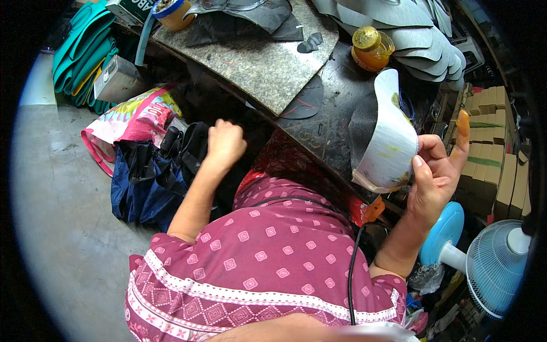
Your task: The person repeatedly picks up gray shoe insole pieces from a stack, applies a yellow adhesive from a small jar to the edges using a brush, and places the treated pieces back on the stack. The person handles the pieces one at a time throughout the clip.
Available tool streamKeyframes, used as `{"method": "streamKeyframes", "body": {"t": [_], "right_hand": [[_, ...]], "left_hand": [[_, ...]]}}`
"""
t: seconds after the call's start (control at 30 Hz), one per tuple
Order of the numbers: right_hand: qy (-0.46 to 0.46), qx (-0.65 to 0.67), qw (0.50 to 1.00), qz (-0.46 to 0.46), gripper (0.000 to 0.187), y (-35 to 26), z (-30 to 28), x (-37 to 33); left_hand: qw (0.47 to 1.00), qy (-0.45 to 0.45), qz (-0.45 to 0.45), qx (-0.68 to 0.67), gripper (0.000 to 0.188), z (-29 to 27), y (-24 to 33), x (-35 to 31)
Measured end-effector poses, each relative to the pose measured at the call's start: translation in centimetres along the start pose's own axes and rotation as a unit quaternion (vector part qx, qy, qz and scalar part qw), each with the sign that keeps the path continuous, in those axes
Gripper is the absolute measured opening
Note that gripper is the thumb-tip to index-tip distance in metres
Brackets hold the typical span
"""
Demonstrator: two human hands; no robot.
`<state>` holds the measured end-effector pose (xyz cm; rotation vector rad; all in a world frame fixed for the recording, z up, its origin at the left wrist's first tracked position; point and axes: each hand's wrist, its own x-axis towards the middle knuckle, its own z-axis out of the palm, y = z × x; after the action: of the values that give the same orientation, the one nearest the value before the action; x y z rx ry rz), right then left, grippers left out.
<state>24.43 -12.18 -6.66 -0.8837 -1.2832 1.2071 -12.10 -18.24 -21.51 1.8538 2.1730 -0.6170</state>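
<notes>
My right hand pinches the edge of a curved, pale grey shoe-upper piece between thumb and fingers, with the piece standing up over the table edge. Yellowish smears mark its surface. The index finger points up, its tip coated in orange, glue-like stuff. My left hand is closed in a fist off the table's near edge; whatever its curled fingers hold, if anything, is hidden. Beyond the held piece, an orange jar with a yellowish top sits on the dark table.
A speckled stone slab bears dark cut pieces and a yellow tub. Grey pieces are stacked at the far right. Bags lie at left; a blue fan and bundled cartons are at right.
</notes>
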Motion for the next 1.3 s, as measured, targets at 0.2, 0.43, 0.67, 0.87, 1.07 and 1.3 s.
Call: {"method": "streamKeyframes", "body": {"t": [0.2, 0.43, 0.67, 0.87, 1.07, 1.3], "right_hand": [[0.026, -0.053, 0.998, -0.023, 0.093, -0.8, -0.4, -0.6], [0.053, -0.085, 0.993, -0.059, 0.095, -1.4, -0.4, -0.7], [0.036, -0.091, 0.994, -0.04, 0.092, 0.2, 0.9, -0.2], [-0.026, -0.016, 0.999, 0.028, 0.087, 1.9, 2.3, 0.3], [-0.062, -0.001, 0.998, 0.022, 0.083, 3.6, 3.5, 0.5], [-0.148, -0.063, 0.983, 0.086, 0.094, 3.9, 1.5, 1.1]], "left_hand": [[0.968, 0.198, -0.049, -0.143, 0.02, -7.3, -3.6, -3.0], [0.837, 0.491, 0.021, -0.24, 0.019, -11.2, -1.4, -2.4], [0.896, 0.427, 0.015, -0.124, 0.05, -11.1, 1.1, 1.8], [0.813, 0.467, 0.182, -0.296, 0.052, -12.8, 5.0, -1.1], [0.469, -0.15, 0.206, -0.846, 0.037, -12.8, 12.5, -1.4], [0.383, -0.135, 0.192, -0.893, 0.031, -12.9, 13.4, -0.5]]}}
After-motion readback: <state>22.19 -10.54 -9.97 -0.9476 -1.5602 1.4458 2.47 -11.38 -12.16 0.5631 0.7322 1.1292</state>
